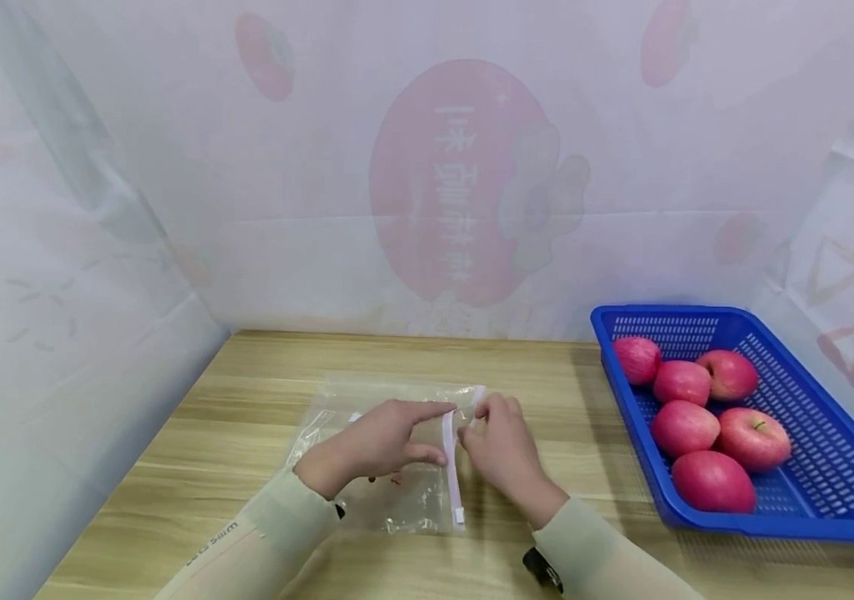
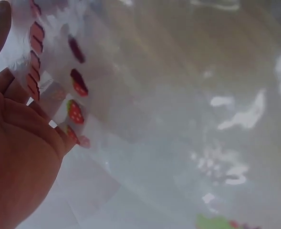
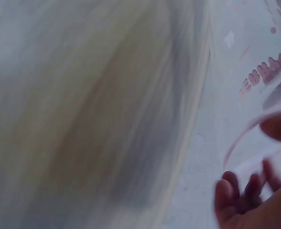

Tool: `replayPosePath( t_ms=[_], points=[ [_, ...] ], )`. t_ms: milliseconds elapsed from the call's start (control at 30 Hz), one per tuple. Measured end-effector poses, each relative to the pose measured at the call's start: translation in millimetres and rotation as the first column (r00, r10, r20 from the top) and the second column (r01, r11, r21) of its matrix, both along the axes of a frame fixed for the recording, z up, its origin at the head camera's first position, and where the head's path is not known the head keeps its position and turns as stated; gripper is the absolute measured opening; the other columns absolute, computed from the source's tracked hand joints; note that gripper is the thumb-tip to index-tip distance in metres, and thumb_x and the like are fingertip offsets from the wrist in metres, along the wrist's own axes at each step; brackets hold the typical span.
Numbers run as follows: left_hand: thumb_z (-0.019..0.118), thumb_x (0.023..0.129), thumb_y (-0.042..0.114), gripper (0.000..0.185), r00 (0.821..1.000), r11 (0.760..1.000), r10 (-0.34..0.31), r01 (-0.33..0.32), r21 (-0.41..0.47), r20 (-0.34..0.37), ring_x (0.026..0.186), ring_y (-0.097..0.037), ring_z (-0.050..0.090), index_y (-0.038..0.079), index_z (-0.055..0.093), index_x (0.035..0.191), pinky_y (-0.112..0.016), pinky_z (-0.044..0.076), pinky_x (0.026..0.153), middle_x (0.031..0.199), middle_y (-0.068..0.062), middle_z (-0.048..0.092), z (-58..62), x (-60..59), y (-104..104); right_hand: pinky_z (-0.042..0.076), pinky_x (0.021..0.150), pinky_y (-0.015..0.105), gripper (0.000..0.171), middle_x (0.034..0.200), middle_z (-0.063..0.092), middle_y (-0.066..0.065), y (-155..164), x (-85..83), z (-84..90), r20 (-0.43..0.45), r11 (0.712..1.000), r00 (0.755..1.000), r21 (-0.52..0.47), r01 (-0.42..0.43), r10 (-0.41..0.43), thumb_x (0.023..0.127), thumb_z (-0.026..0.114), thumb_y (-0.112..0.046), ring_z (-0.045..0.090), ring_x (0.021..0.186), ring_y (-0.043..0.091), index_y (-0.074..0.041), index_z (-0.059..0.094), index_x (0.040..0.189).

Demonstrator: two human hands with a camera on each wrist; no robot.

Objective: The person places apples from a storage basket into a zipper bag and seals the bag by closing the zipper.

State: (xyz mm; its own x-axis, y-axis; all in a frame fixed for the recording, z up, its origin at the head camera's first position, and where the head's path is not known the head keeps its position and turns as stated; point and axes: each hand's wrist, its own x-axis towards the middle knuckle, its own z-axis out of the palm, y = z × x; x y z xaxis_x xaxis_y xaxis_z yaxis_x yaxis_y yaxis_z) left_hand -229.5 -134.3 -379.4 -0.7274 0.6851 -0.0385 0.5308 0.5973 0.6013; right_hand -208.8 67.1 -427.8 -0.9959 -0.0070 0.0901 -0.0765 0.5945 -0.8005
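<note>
A clear plastic zip bag (image 1: pixel 419 507) lies flat on the table, its pale pink zip edge (image 1: pixel 452 479) facing right. A white slider (image 1: pixel 460 516) sits at the near end of that edge. My left hand (image 1: pixel 385 437) is over the bag, forefinger and thumb spread apart and reaching to the zip edge. With curled fingers my right hand (image 1: pixel 501 446) pinches the far part of the bag's mouth, where the edges stand apart. Small strawberry prints (image 2: pixel 75 112) show on the film beside the left hand (image 2: pixel 26 148). In the right wrist view the right hand (image 3: pixel 254 191) is blurred.
To the right stands a blue plastic basket (image 1: pixel 625 450) holding several red apples (image 1: pixel 685 429). The wooden table (image 1: pixel 194 467) meets a pale printed cloth wall (image 1: pixel 307 250) at the back, with cloth on both sides too.
</note>
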Motion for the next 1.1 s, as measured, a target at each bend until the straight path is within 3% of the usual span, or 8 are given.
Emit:
replayPosePath(
  t_ms=[67,167,333,433,600,800,967,1100],
  points=[
    [0.074,0.085,0.046,0.073,1.0,1.0,0.002,-0.002,0.006,0.019,0.037,-0.016,0.057,0.024,0.048,0.149,-0.03,0.045,0.034,0.137,-0.015,0.056,0.7,0.3,-1,0.049,0.073,0.037,0.006,0.094,0.058,0.0,4,3.4,3.8,-0.18,0.985,0.973,0.127,-0.119,0.141,0.088,0.071,-0.013,0.057,0.084,0.018,-0.011,0.065,0.09],
    [0.074,0.084,0.045,0.072,0.999,1.0,-0.011,0.01,0.007,0.039,0.039,-0.019,0.059,0.024,0.048,0.149,-0.03,0.047,0.037,0.13,-0.014,0.06,1.7,0.2,-1,0.051,0.077,0.035,0.021,0.092,0.064,-0.009,13,5.1,7.7,-0.333,0.922,0.86,0.165,-0.351,0.388,0.089,0.06,-0.002,0.06,0.086,0.012,-0.019,0.072,0.087],
    [0.072,0.086,0.045,0.069,0.998,0.998,-0.06,0.06,-0.012,0.013,0.039,-0.01,0.057,0.023,0.051,0.148,-0.028,0.052,0.053,0.117,-0.006,0.066,2.5,0.1,-1,0.05,0.087,0.034,0.035,0.102,0.068,-0.01,25,2.8,8.6,-0.293,0.792,0.736,0.237,-0.563,0.611,0.09,0.048,-0.002,0.062,0.096,0.012,-0.019,0.078,0.095],
    [0.071,0.086,0.046,0.064,0.998,0.998,-0.063,0.063,-0.014,0.015,0.04,-0.011,0.058,0.025,0.054,0.145,-0.027,0.052,0.053,0.121,-0.004,0.066,2.9,0.3,-1,0.047,0.096,0.039,0.033,0.112,0.07,-0.001,27,2.8,7.4,-0.174,0.735,0.734,0.365,-0.571,0.656,0.094,0.046,-0.009,0.062,0.109,0.02,-0.015,0.078,0.092],
    [0.074,0.086,0.041,0.06,0.998,0.999,-0.035,0.035,0.008,0.057,0.04,-0.02,0.06,0.026,0.057,0.142,-0.028,0.05,0.045,0.124,-0.003,0.066,4.5,1.5,-2,0.051,0.08,0.037,0.033,0.085,0.067,-0.005,25,5.9,8.5,-0.007,0.641,0.76,0.542,-0.543,0.649,0.097,0.043,-0.016,0.063,0.082,0.016,-0.015,0.071,0.081],
    [0.072,0.088,0.041,0.058,0.997,0.997,-0.066,0.066,0.027,-0.029,0.039,-0.008,0.056,0.019,0.059,0.14,-0.027,0.054,0.074,0.126,0.0,0.066,5.1,2.0,-2,0.052,0.079,0.033,0.026,0.089,0.065,-0.01,20,8.1,8.9,-0.084,0.734,0.755,0.328,-0.595,0.65,0.104,0.046,-0.022,0.06,0.083,0.009,-0.017,0.072,0.103],
    [0.073,0.088,0.037,0.045,0.992,0.994,-0.087,0.093,0.059,-0.092,0.042,-0.003,0.054,0.021,0.067,0.13,-0.024,0.053,0.055,0.108,0.004,0.071,5.5,0.6,-2,0.05,0.079,0.024,0.015,0.092,0.062,-0.017,14,9.9,0.5,0.042,0.611,0.674,0.382,-0.693,0.738,0.096,0.059,-0.028,0.056,0.079,0.0,-0.022,0.073,0.093],
    [0.075,0.089,0.032,0.033,0.965,0.986,-0.131,0.15,0.07,-0.227,0.069,0.001,0.062,0.018,0.073,0.119,-0.027,0.054,0.069,0.101,0.009,0.072,5.1,-1.1,-3,0.047,0.095,0.048,0.015,0.111,0.065,-0.014,10,15.5,-1.3,0.09,0.519,0.711,0.62,-0.588,0.697,0.095,0.061,-0.031,0.061,0.099,0.006,-0.026,0.076,0.095]
  ],
)
